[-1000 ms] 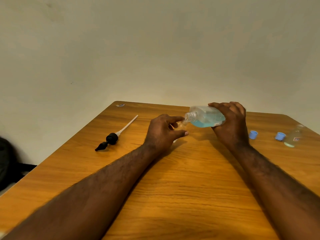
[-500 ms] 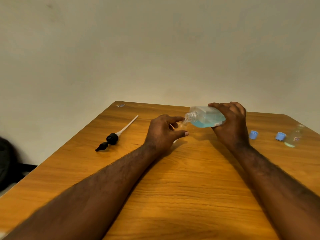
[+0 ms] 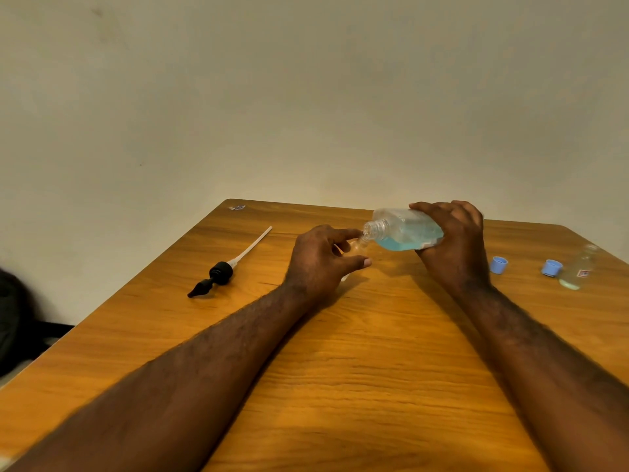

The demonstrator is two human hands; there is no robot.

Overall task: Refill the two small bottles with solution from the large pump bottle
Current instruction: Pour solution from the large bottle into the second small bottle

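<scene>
Head view, item list. Large bottle (image 3: 405, 231): tipped near flat, blue liquid inside, pump off, neck open; right hand (image 3: 452, 247) wrapped round base end. Small bottle (image 3: 357, 244): mostly hidden in left hand (image 3: 320, 264), fingers curled round it, mouth just under large neck; contact not discernible. Second small bottle (image 3: 578, 267): standing, far right of table (image 3: 340, 369), blue caps (image 3: 498, 265) beside. Pump (image 3: 218, 275): lying left, well apart. Risk: wide neck over narrow mouth, so steeper tilt likely spills over fingers and table; slack grip could let small bottle slip.

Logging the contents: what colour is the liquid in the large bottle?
Light blue; the head view shows the liquid pooled in the large bottle.
</scene>
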